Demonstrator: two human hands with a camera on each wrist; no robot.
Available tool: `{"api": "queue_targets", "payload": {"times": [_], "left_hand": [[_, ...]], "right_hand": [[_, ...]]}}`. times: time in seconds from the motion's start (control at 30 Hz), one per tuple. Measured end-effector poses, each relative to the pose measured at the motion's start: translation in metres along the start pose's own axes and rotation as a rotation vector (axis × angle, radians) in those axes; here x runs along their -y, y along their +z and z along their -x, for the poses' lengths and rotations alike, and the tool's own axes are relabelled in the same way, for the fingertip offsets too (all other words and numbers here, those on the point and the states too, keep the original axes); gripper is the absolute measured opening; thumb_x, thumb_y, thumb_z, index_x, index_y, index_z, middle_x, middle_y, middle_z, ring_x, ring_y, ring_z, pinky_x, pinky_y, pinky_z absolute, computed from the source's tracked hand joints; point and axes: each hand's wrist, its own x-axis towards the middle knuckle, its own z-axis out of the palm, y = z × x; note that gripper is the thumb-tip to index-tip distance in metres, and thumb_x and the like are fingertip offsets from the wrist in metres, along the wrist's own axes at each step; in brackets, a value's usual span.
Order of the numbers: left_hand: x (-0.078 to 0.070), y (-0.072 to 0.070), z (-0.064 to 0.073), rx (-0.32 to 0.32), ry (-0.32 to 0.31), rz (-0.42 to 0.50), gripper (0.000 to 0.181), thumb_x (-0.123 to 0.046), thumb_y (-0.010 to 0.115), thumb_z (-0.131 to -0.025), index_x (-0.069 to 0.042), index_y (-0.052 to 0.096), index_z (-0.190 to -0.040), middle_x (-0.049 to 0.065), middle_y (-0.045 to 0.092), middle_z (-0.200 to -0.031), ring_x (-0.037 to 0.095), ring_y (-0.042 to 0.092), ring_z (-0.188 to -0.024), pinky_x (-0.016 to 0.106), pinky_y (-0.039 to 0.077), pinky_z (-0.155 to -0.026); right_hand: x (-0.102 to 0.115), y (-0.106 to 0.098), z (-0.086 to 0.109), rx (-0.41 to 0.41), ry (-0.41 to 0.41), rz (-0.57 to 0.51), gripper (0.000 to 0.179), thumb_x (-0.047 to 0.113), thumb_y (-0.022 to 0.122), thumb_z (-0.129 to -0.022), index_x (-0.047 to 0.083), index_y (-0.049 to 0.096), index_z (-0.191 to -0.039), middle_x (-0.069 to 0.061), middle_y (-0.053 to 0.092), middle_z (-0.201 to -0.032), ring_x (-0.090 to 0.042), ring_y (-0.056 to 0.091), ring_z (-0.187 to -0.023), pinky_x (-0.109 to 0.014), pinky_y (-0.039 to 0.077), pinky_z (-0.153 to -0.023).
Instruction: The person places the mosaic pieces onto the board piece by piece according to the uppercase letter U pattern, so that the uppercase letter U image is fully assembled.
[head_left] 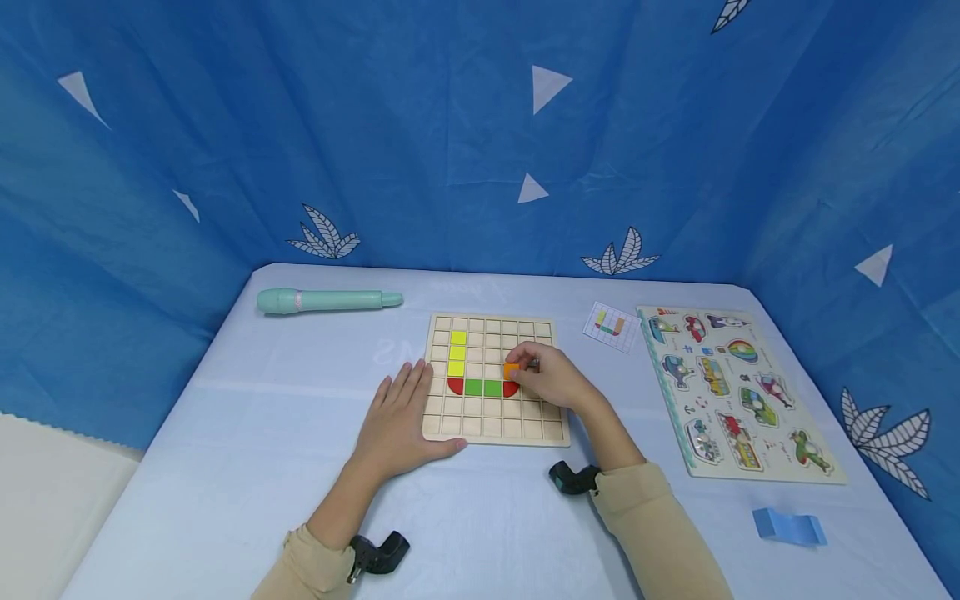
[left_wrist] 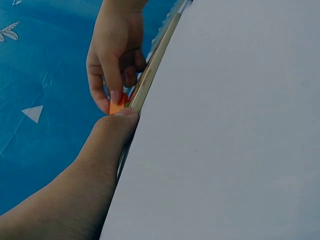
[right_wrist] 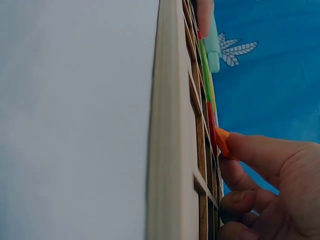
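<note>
A wooden grid board [head_left: 495, 429] lies mid-table. Three yellow square tiles [head_left: 457, 352] run down its left part, above a row of two green tiles [head_left: 483, 387] with a red rounded tile [head_left: 456, 386] at each end. My right hand [head_left: 551, 375] pinches an orange square tile [head_left: 512, 372] between thumb and fingers, right above the right red tile; the right wrist view shows the orange tile [right_wrist: 223, 141] tilted at the red one [right_wrist: 211, 127]. My left hand [head_left: 397, 425] lies with straight fingers along the board's left edge, its thumb [left_wrist: 125, 112] at the front left corner.
A small pattern card [head_left: 611, 326] lies behind the board on the right. Farther right is a picture puzzle board [head_left: 738, 396], with a blue curved piece [head_left: 790, 527] in front. A mint-green microphone-like stick [head_left: 330, 301] lies back left. Blue cloth [head_left: 480, 167] hangs behind the table.
</note>
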Motion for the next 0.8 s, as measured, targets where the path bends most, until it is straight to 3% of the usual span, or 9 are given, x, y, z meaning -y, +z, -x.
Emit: {"api": "queue_targets", "payload": {"times": [0.4, 0.63, 0.73, 0.8], "left_hand": [[0.0009, 0.0008, -0.0004, -0.003, 0.002, -0.002, 0.125, -0.089, 0.053, -0.070, -0.013, 0.013, -0.160, 0.005, 0.012, -0.168, 0.025, 0.007, -0.157, 0.053, 0.011, -0.125], [0.0011, 0.0010, -0.0004, -0.005, 0.004, -0.004, 0.125, -0.088, 0.054, -0.070, -0.012, 0.014, -0.160, 0.005, 0.013, -0.168, 0.026, 0.008, -0.157, 0.053, 0.012, -0.125], [0.0010, 0.0011, -0.0005, -0.003, 0.001, -0.005, 0.125, -0.088, 0.054, -0.070, -0.013, 0.013, -0.160, 0.005, 0.012, -0.168, 0.025, 0.008, -0.157, 0.053, 0.011, -0.125], [0.0007, 0.0009, -0.0004, -0.001, -0.002, -0.004, 0.125, -0.088, 0.053, -0.070, -0.013, 0.013, -0.161, 0.004, 0.012, -0.168, 0.025, 0.007, -0.157, 0.053, 0.011, -0.125]], "right_hand": [[0.0015, 0.0037, -0.0029, -0.041, 0.002, 0.083, 0.012, 0.013, 0.069, -0.092, 0.017, 0.070, -0.104, -0.002, 0.060, -0.100, -0.020, 0.054, -0.093, -0.033, 0.049, -0.082], [-0.0001, 0.0035, -0.0020, -0.053, 0.007, 0.137, 0.019, 0.018, 0.071, -0.092, 0.017, 0.076, -0.111, 0.000, 0.064, -0.104, -0.018, 0.057, -0.095, -0.035, 0.051, -0.088], [0.0012, 0.0002, 0.0020, -0.047, -0.002, 0.118, 0.024, 0.020, 0.070, -0.093, 0.017, 0.073, -0.117, -0.001, 0.063, -0.102, -0.017, 0.056, -0.092, -0.032, 0.050, -0.083], [0.0024, -0.0044, 0.0066, -0.042, -0.002, 0.083, 0.027, 0.021, 0.068, -0.094, 0.017, 0.070, -0.121, -0.002, 0.061, -0.101, -0.018, 0.054, -0.084, -0.031, 0.048, -0.073]]}}
